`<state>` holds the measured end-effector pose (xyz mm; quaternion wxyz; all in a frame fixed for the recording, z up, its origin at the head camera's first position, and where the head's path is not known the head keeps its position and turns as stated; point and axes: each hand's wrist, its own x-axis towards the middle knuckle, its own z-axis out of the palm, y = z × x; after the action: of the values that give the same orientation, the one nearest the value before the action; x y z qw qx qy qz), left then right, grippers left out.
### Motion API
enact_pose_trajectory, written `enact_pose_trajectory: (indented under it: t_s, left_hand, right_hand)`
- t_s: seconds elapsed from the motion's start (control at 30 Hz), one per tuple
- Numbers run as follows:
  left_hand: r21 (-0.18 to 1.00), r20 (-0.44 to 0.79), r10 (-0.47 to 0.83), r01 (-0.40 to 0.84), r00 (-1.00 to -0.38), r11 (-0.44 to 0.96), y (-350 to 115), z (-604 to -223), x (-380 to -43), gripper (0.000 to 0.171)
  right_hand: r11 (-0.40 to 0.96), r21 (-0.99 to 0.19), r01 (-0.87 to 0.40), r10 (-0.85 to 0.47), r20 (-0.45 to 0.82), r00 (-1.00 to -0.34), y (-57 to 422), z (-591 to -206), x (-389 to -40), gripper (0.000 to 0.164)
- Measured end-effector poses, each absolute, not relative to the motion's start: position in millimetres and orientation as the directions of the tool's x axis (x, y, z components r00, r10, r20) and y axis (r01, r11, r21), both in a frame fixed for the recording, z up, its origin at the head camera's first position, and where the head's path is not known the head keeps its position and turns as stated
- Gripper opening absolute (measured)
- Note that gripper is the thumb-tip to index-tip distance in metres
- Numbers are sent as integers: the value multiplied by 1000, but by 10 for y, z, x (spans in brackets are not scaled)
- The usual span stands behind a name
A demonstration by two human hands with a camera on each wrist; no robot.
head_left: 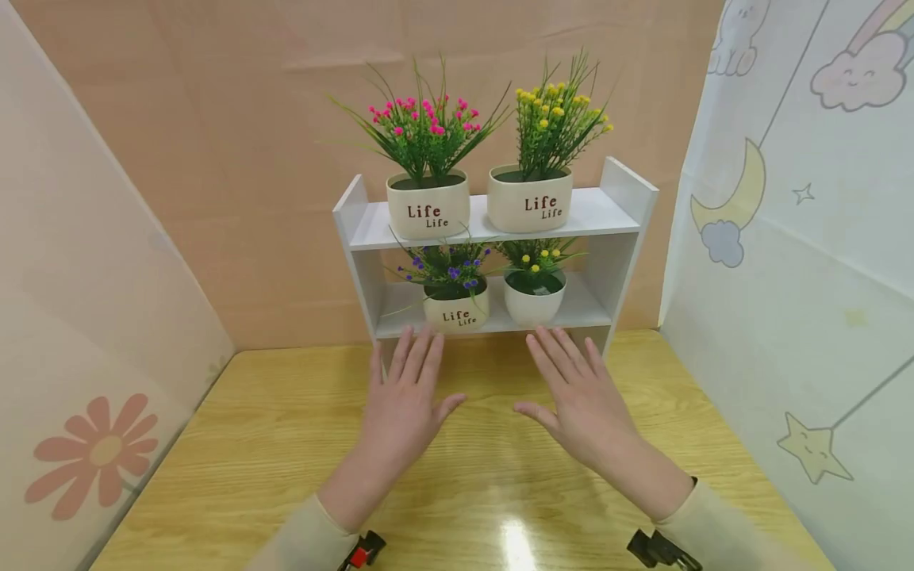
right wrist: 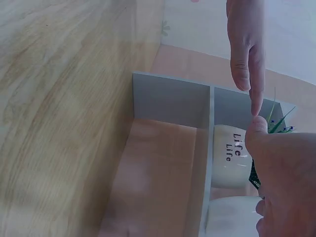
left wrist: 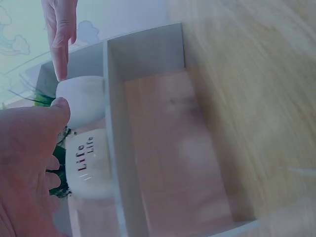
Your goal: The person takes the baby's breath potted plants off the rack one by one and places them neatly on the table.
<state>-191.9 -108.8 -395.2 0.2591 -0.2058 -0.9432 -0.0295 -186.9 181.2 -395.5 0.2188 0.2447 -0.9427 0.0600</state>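
Both hands are held out, palms down with fingers spread, in front of a white two-tier shelf [head_left: 500, 240]. The left hand [head_left: 403, 412] holds nothing, its fingertips just below the pot with purple flowers [head_left: 457, 311] on the lower tier. Likewise bare, the right hand [head_left: 581, 400] has its fingertips below the plain white pot with yellow flowers [head_left: 535, 300]. On the upper tier stand a "Life" pot with pink flowers [head_left: 428, 210] and a "Life" pot with yellow flowers [head_left: 530, 202]. In the left wrist view the plain white pot [left wrist: 84, 101] shows beyond the thumb.
The shelf stands at the back of a wood-grain table [head_left: 485, 476], against a peach backdrop [head_left: 214, 159]. A white panel with a flower print [head_left: 105, 450] rises on the left, and one with moon and star prints [head_left: 814, 448] on the right.
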Motion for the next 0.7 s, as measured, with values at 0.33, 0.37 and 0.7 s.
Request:
enact_pose_trajectory:
  t_s: [0.33, 0.37, 0.7]
  left_hand:
    - [-43, 501, 345, 375, -794, 926, -1184, -3772, -1879, 95]
    - [-46, 503, 345, 373, -792, 926, -1193, -3752, -1873, 94]
    - [-83, 528, 345, 357, -776, 930, -1252, -3565, -1845, 92]
  right_hand:
    - [879, 5, -477, -428, 446, -786, 1817, -3767, -1830, 106]
    - [879, 9, -477, -430, 450, -783, 1816, -3747, -1831, 106]
    - [876, 45, -480, -438, 492, -753, 1828, -3543, -1848, 108]
